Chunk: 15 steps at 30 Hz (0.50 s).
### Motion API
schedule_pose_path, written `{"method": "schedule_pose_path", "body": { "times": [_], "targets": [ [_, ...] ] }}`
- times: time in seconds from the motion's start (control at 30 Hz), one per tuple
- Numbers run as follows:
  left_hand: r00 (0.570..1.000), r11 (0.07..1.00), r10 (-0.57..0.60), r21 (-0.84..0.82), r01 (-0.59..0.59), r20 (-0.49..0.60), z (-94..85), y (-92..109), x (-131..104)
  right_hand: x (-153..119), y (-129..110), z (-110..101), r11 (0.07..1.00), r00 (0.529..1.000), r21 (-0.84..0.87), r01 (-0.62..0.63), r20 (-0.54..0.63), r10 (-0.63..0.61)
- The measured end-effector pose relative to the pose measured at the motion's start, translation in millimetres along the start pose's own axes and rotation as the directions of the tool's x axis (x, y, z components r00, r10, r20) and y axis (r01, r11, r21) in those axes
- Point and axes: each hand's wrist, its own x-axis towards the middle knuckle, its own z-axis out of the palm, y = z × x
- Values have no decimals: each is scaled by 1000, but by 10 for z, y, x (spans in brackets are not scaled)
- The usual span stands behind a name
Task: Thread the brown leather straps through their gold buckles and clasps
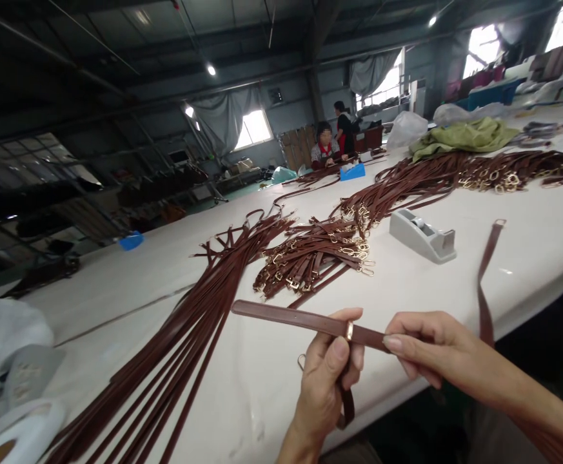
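A brown leather strap [286, 316] with a rounded end points left above the white table. My left hand [327, 377] pinches it at a gold metal loop [349, 331], fingers behind and thumb in front. To the right, my right hand [426, 348] grips the same strap between thumb and fingers. Part of a strap hangs in a curl below my left hand, and a gold ring [302, 362] shows beside that hand. Just beyond lies a pile of short brown straps with gold clasps [310, 254].
Long brown straps [184, 322] run across the white table [271, 399] on the left. A grey tape dispenser [421, 237] stands at the right, near a single strap [485, 290] at the edge. Green cloth [469, 136] covers more straps. Two people [343, 132] are at the back.
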Motion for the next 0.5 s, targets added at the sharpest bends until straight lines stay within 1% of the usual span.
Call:
{"method": "schedule_pose_path", "body": {
  "times": [0.07, 0.1, 0.17, 0.2, 0.27, 0.3, 0.33, 0.4, 0.43, 0.47, 0.5],
  "targets": [
    [999, 999, -17, 39, 16, 34, -7, 12, 14, 93, -8, 7, 999, 999, 19, 27, 30, -27],
    [999, 997, -27, 74, 25, 28, -10, 25, 23, 125, -13, 8, 998, 998, -9, 56, 29, -56],
    [999, 982, -40, 183, 46, -34, -15, 58, 46, 150, -30, 14, 979, 987, -138, 150, -38, -157],
    [996, 964, -43, 259, 62, -77, -12, 74, 61, 144, -43, 25, 953, 968, -221, 208, -94, -233],
    [992, 898, -25, 432, 78, -127, 12, 94, 99, 110, -79, 69, 870, 895, -381, 314, -187, -405],
    [993, 854, -5, 517, 64, -115, 35, 93, 122, 91, -99, 102, 825, 857, -445, 347, -208, -472],
    [997, 806, 18, 591, 33, -81, 64, 84, 144, 77, -117, 137, 780, 825, -506, 367, -211, -525],
    [998, 717, 57, 696, -46, 7, 131, 48, 185, 72, -132, 200, 694, 779, -619, 368, -202, -593],
    [998, 685, 62, 726, -62, 27, 164, 26, 199, 80, -124, 218, 672, 759, -648, 358, -217, -614],
    [998, 671, 58, 739, -54, 20, 192, 4, 209, 91, -105, 226, 679, 742, -647, 347, -254, -620],
    [999, 680, 41, 733, -24, -5, 214, -14, 214, 104, -75, 223, 722, 732, -606, 333, -317, -603]
  ]
}}
